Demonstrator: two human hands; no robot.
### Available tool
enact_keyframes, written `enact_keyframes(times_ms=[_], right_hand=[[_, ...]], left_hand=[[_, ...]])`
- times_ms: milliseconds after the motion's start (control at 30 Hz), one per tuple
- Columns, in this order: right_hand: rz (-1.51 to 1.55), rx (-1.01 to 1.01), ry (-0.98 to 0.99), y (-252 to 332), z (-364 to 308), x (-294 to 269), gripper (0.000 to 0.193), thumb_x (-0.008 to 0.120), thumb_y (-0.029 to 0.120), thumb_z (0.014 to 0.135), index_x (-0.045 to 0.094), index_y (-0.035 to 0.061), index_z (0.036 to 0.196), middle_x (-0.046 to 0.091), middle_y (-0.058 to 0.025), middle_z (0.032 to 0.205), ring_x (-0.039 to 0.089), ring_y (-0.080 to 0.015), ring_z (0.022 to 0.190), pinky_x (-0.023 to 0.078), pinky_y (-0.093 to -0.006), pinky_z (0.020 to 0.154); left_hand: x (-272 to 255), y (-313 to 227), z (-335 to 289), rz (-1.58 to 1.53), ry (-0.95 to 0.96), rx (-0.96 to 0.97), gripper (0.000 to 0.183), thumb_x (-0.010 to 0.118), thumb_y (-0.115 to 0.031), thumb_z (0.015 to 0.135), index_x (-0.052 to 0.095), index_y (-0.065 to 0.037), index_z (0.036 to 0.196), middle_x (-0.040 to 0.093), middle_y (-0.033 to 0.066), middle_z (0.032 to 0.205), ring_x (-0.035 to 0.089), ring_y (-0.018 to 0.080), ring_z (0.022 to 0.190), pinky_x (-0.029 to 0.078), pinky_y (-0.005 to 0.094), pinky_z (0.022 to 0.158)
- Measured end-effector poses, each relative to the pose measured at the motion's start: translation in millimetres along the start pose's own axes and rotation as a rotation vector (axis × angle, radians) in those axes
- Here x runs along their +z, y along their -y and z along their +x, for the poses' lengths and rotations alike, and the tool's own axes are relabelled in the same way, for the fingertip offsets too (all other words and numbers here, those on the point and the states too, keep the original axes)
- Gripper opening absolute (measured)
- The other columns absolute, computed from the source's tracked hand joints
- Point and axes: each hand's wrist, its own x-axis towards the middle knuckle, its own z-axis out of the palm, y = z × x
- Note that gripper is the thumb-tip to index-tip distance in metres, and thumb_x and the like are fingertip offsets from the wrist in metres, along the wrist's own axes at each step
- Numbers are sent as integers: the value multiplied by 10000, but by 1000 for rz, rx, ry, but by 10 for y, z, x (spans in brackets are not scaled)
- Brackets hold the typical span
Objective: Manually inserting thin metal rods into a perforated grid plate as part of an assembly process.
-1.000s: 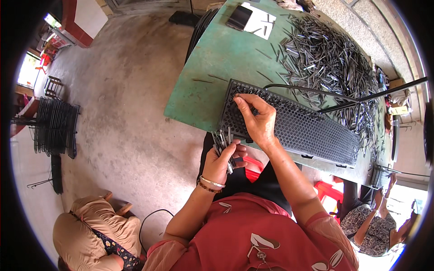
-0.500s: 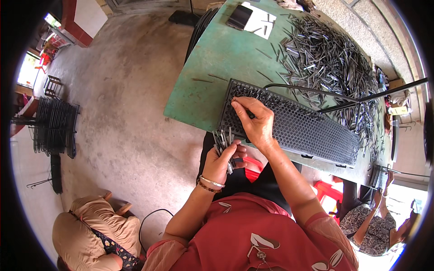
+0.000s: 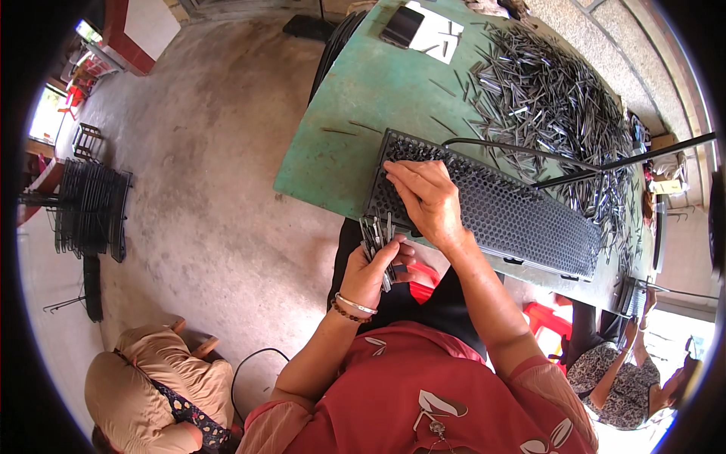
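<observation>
My left hand (image 3: pixel 370 266) is wrapped round a bundle of thin dark metal strips (image 3: pixel 376 240), just off the near left corner of a perforated black rack (image 3: pixel 522 219). The strips stand up out of the fist, and a few ends show below it. Over the rack's left end is my right hand (image 3: pixel 425 198), its thumb and fingertips pinched together against the holes. Whatever it pinches is too small or hidden to tell. Strips stand in the holes along the rack's left end and far edge; most other holes look unfilled.
The rack lies on a green table (image 3: pixel 325 163). A large heap of loose strips (image 3: pixel 560 106) covers its far right. A thin black bar (image 3: pixel 628 160) crosses above the rack. A dark wallet-like case (image 3: pixel 401 27) rests by white paper. Two other people sit lower left and right.
My right hand has shifted slightly left at the rack's left end, its fingers now closer together. My left hand with the strips has barely moved.
</observation>
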Motion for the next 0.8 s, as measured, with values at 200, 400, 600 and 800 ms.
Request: enact_keyframes(times_ms=[200,400,600,800], right_hand=[[8,-24,72,0,31,-28,207,665,29,773,672,33,980,671,-77,910,609,-244,806,442,-348,748],[-32,-37,18,-36,-8,-35,212,665,14,758,664,29,970,667,-86,900,607,-252,801,433,-354,740],[-82,-56,66,-46,39,-81,228,657,5,766,669,38,991,660,-87,923,583,-254,793,438,-348,765],[-115,-75,111,-67,65,-72,222,637,8,770,660,35,989,652,-94,924,572,-268,825,427,-368,787]], left_hand=[[5,13,-13,6,-3,-7,211,566,-172,926,590,-4,1052,638,100,916,636,168,801,575,324,629],[17,28,-12,2,3,-4,212,567,-169,925,588,-1,1052,637,99,914,636,168,800,572,319,621],[20,13,7,40,-2,-2,222,569,-178,923,590,-1,1056,637,91,895,632,154,773,559,300,587],[10,-22,6,135,36,31,230,553,-190,929,597,-6,1059,629,50,829,595,112,690,494,248,503]])
